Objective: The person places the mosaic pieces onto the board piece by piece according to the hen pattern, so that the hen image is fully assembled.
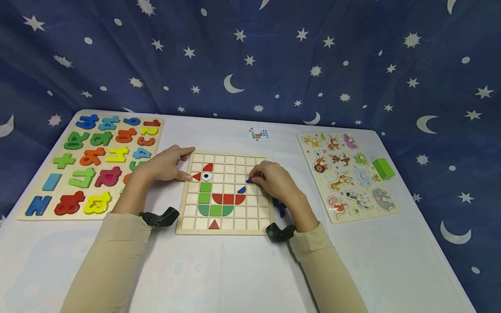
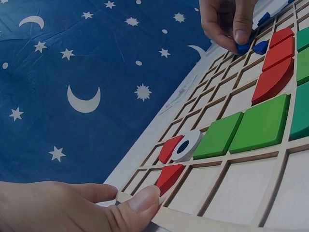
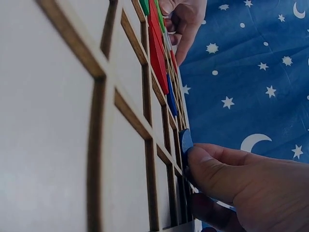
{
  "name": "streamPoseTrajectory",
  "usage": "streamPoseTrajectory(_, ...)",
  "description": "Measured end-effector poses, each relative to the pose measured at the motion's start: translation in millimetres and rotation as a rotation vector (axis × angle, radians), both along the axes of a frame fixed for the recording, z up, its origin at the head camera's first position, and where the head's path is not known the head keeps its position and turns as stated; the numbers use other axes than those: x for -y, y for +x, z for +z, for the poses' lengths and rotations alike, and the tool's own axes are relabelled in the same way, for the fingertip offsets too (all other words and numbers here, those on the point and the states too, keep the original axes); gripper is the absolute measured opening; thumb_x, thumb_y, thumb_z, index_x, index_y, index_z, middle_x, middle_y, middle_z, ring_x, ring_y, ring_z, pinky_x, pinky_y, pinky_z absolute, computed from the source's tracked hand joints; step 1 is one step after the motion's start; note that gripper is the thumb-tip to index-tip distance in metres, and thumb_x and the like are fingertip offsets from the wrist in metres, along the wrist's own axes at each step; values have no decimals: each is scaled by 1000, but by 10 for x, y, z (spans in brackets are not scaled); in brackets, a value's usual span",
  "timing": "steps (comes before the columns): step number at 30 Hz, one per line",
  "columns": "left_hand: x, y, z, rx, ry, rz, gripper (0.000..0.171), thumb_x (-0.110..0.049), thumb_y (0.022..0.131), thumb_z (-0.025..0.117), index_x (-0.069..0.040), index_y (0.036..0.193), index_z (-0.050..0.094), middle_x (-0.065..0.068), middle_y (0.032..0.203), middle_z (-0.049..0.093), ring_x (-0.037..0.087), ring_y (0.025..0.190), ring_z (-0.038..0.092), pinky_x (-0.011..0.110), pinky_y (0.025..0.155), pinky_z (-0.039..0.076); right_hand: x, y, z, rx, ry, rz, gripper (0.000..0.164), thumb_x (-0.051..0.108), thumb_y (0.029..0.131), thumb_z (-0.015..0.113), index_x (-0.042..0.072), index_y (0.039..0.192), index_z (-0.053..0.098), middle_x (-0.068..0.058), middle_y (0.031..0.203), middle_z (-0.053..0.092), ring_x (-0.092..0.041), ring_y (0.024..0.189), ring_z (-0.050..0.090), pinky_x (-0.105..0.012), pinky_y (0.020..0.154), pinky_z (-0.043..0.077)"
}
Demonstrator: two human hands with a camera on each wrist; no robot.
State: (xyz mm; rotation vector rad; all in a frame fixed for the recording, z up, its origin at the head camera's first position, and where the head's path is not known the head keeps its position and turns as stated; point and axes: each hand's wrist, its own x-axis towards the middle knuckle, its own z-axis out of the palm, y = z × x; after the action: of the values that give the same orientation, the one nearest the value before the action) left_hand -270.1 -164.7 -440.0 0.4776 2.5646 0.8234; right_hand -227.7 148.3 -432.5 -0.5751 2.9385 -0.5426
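A wooden grid board lies on the table with a bird-like figure of coloured pieces in its cells. My left hand is at the board's upper left, thumb on the rim and straight index finger at the corner. Near it are two red pieces and a white eye disc. My right hand pinches a small blue curved-edge piece between thumb and index finger, low over the upper right cells. Another blue piece sits just above the red row.
Several loose blue pieces lie at the board's right edge, partly hidden under my right wrist. Behind the board is a small pattern card. A letter-and-number puzzle stands left, an animal puzzle right, beside a green block.
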Motion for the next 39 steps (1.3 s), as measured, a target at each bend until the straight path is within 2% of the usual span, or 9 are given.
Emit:
streamPoseTrajectory(10,-5,2,18,4,-5,3,92,-27,75,80,-5,148,30,12,109,42,26,102,38,42,89,33,-22,7,11,9,12,-4,11,21,90,66,16,97,72,2,95,65,-13,86,59,-32,82,49)
streamPoseTrajectory(19,2,-6,19,12,1,1,90,-25,76,79,-5,148,30,12,108,42,26,103,37,42,89,32,-24,-2,1,36,-19,6,15,28,88,68,17,98,72,3,94,60,-13,82,55,-30,76,47)
streamPoseTrajectory(28,3,-4,24,14,1,5,90,-24,76,79,-6,149,30,12,110,43,27,103,38,43,90,32,-63,-1,26,47,-19,14,13,25,89,67,19,99,74,4,98,60,-12,86,56,-31,82,48)
streamPoseTrajectory(39,-7,-4,18,11,-3,14,91,-26,75,80,-6,149,30,12,111,44,27,104,38,43,91,33,-96,-10,58,55,-30,36,16,23,88,68,20,103,74,3,97,60,-13,82,54,-30,77,46)
